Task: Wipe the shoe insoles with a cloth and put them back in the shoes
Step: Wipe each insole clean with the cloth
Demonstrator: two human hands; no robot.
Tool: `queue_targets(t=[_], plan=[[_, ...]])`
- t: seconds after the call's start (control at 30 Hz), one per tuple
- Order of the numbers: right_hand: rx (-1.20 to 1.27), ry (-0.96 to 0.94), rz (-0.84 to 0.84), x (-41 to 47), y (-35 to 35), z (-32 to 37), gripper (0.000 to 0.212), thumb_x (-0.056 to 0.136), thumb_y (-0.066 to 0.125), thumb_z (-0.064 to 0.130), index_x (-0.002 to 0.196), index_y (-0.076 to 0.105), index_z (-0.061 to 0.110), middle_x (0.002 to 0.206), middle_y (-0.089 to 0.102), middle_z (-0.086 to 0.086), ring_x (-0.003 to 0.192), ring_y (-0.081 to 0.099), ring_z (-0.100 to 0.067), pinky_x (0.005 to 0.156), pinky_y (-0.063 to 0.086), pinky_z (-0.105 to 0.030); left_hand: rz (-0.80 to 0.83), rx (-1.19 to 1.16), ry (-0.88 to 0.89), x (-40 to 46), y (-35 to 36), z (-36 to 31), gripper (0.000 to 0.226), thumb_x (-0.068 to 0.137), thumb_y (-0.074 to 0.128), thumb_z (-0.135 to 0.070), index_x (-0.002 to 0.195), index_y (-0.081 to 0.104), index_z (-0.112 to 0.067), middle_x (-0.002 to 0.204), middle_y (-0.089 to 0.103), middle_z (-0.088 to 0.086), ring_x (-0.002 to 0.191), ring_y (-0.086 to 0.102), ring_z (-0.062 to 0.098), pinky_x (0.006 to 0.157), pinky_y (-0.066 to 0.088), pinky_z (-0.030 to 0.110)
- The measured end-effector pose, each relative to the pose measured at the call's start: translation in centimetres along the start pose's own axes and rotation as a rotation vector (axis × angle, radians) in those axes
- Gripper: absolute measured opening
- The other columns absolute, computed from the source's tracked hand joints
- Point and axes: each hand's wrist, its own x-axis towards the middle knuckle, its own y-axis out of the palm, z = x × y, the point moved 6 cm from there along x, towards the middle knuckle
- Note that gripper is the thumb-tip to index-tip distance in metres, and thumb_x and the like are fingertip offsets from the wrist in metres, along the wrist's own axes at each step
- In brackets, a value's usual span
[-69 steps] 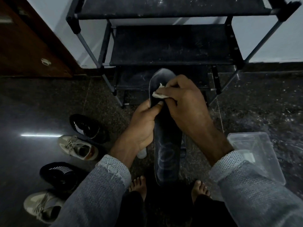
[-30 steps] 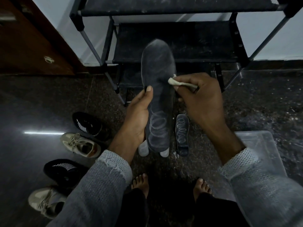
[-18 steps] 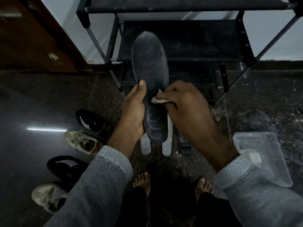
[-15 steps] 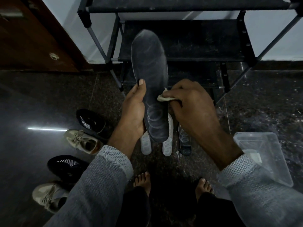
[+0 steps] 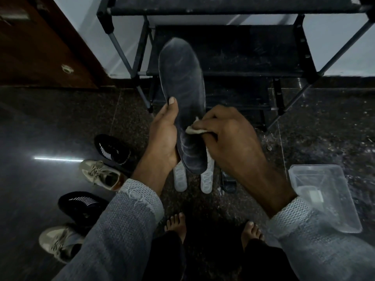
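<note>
Nearest the camera, two bare feet are seen on the dark floor, with a clear plastic container just to the right. Four shoes, two black and two beige, are lined up at the left, none shown with an insole back inside as far as can be told. Above the feet, a dark insole is held upright by the left hand, its grip curled round the lower edge with the thumb laid on the face. A pale cloth is pinched in the right hand and pressed against the insole's middle. Two white insoles and another dark one lie on the floor beneath. The task is judged to be in its wiping stage, with refitting all left to do. Beyond stands a dusty shoe rack.
</note>
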Motion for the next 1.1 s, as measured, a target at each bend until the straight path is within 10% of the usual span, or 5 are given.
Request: queue_targets(t=[1.1], plan=[[-0.032, -0.135, 0.048, 0.2, 0.3, 0.2, 0.022, 0.085, 0.055, 0.013, 0.092, 0.076, 0.013, 0.088, 0.064, -0.007, 0.078, 0.057, -0.028, 0.062, 0.049, -0.038, 0.067, 0.044, -0.107, -0.6, 0.8, 0.8, 0.04, 0.104, 0.038, -0.033, 0.126, 0.059, -0.007, 0.112, 0.071, 0.014, 0.098, 0.071, 0.024, 0.077, 0.059, 0.032]])
